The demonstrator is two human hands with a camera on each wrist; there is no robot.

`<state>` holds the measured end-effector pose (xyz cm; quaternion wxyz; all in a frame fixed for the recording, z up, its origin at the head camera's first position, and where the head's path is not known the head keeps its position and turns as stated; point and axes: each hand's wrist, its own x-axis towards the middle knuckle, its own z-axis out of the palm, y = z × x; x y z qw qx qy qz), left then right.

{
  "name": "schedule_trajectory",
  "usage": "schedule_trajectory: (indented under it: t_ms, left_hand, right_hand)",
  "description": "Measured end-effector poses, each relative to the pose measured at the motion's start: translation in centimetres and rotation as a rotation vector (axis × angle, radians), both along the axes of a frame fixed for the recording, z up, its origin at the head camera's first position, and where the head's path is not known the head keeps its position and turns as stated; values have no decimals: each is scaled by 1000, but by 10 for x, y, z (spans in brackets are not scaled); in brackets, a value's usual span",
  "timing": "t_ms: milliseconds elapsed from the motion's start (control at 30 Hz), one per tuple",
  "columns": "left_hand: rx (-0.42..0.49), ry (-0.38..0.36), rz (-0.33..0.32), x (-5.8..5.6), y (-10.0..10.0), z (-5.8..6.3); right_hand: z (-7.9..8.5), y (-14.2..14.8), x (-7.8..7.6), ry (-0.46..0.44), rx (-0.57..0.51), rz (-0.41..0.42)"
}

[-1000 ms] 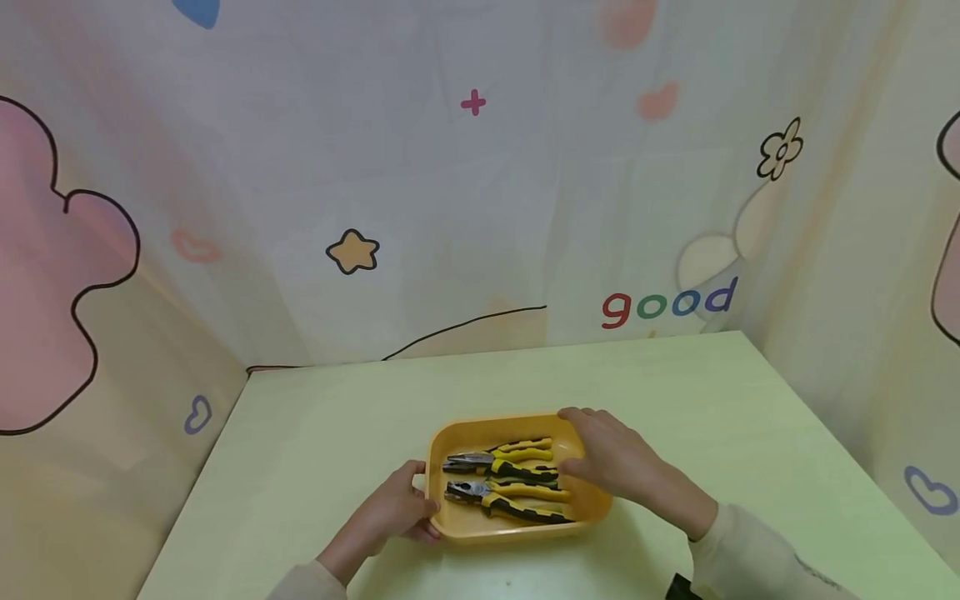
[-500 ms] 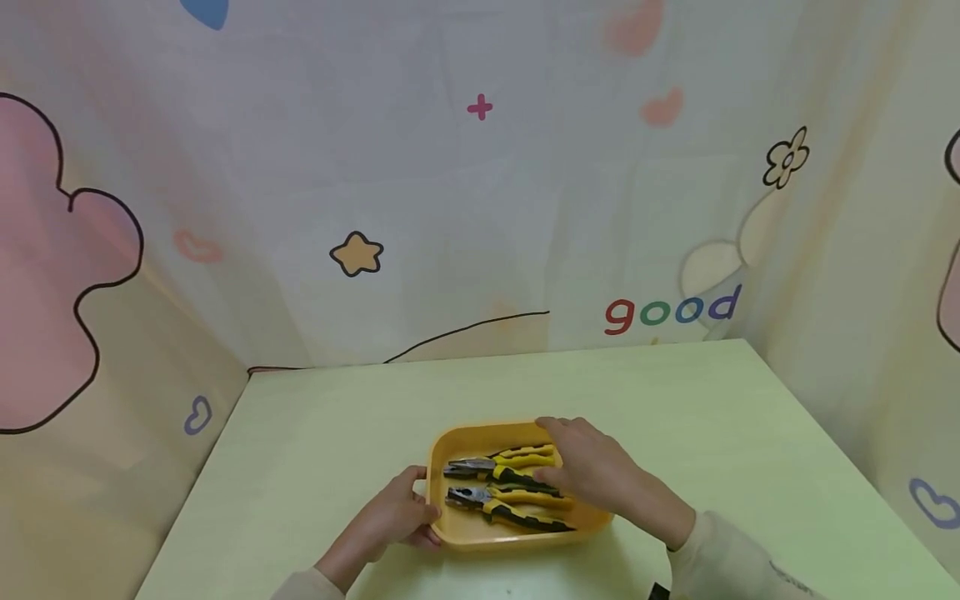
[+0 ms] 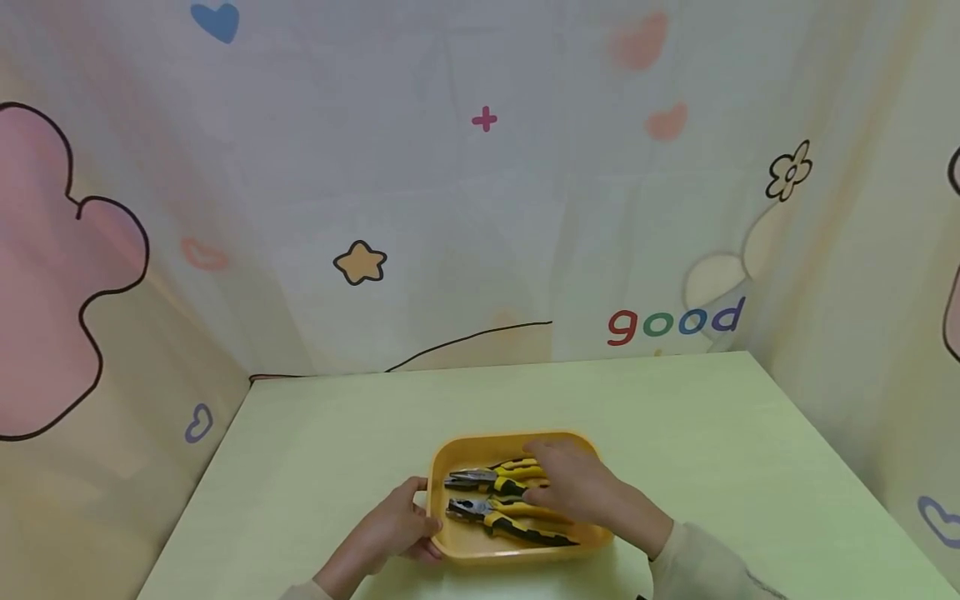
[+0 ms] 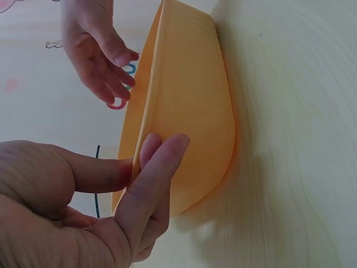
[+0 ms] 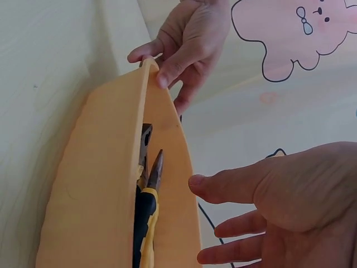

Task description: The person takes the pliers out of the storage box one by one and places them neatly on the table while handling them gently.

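Observation:
A shallow yellow plastic tray (image 3: 487, 552) sits on the table with yellow-and-black-handled pliers inside. Needle-nose pliers (image 3: 472, 477) lie toward the far side, their tips pointing left. Nearer me are combination pliers (image 3: 487, 517) with a blunt head. Whether another tool lies among the overlapping handles, I cannot tell. My left hand (image 3: 397, 523) pinches the tray's left rim between thumb and fingers, as the left wrist view shows. Over the handle ends hovers my right hand (image 3: 581, 487), its fingers spread and holding nothing; in the right wrist view it is apart from the pliers.
The pale green table (image 3: 337, 442) extends around the tray on every side. A printed cloth (image 3: 450, 183) with hearts, a star and the word "good" hangs behind it and along both sides.
My right hand has moved left from the tray's right end to above the plier handles. The left hand keeps its hold on the rim. The view has tilted slightly upward.

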<state>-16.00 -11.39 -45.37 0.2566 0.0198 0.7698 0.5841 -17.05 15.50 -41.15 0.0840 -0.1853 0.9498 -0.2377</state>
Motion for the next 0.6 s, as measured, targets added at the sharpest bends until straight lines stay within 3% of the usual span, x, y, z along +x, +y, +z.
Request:
schedule_trajectory:
  t_ms: [600]
  left_hand:
    - [0, -22, 21, 0, -1, 0]
  right_hand:
    - [-31, -18, -19, 27, 106, 61]
